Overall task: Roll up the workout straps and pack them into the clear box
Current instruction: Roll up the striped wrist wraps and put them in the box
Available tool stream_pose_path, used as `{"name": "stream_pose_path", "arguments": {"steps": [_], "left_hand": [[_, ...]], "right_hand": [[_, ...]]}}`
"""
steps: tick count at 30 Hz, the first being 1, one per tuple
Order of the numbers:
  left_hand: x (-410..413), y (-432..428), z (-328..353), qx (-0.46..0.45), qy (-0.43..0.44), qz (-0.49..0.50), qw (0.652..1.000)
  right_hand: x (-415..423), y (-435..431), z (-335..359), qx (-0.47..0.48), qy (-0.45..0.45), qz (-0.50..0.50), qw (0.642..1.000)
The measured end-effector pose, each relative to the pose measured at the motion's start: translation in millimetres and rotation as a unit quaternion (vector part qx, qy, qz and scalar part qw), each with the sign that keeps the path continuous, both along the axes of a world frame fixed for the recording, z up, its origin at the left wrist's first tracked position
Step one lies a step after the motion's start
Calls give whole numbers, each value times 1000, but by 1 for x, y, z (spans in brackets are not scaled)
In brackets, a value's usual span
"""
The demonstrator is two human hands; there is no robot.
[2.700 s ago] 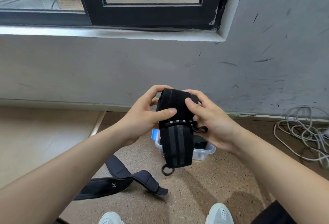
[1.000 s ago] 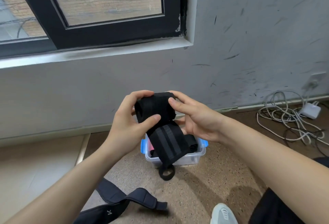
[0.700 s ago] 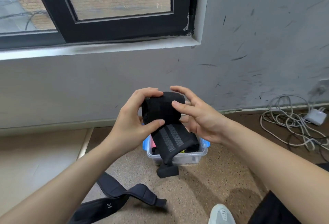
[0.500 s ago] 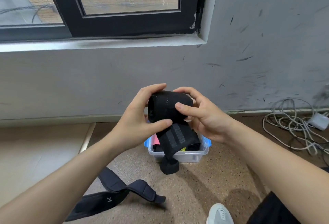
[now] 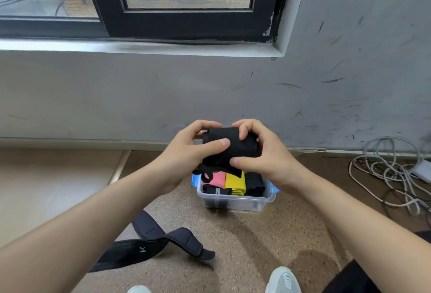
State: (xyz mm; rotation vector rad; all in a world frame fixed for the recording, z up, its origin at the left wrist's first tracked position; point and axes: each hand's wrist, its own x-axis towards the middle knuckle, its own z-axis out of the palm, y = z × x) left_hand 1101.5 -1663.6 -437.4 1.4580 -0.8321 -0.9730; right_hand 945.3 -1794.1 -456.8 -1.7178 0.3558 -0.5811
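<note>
Head view: our fingers (image 5: pixel 222 142) curled tight round rolled black strap (image 5: pixel 229 150), left hand (image 5: pixel 186 155) and right hand (image 5: pixel 263 157) both pinching it, thumbs on near face. Short loop end (image 5: pixel 206 173) dangles beneath left hand. Roll held above clear box (image 5: pixel 235 200) on floor (image 5: pixel 245 241); pink, yellow, black rolls inside. Second black strap (image 5: pixel 149 246) unrolled on floor, near-left of box. White cables (image 5: pixel 382 176) far right.
</note>
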Motion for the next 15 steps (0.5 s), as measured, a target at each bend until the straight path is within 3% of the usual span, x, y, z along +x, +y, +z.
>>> {"name": "stream_pose_path", "arguments": {"steps": [4, 6, 10, 15], "left_hand": [[5, 4, 3, -39, -23, -40, 998], [9, 4, 1, -55, -83, -57, 993], [9, 6, -3, -67, -139, -81, 985], [7, 1, -4, -16, -92, -56, 994]], "right_hand": [[-4, -10, 6, 200, -37, -20, 979], [-8, -17, 8, 235, 12, 5, 972], [-16, -27, 11, 163, 94, 89, 978], [-14, -23, 9, 109, 32, 22, 993]]}}
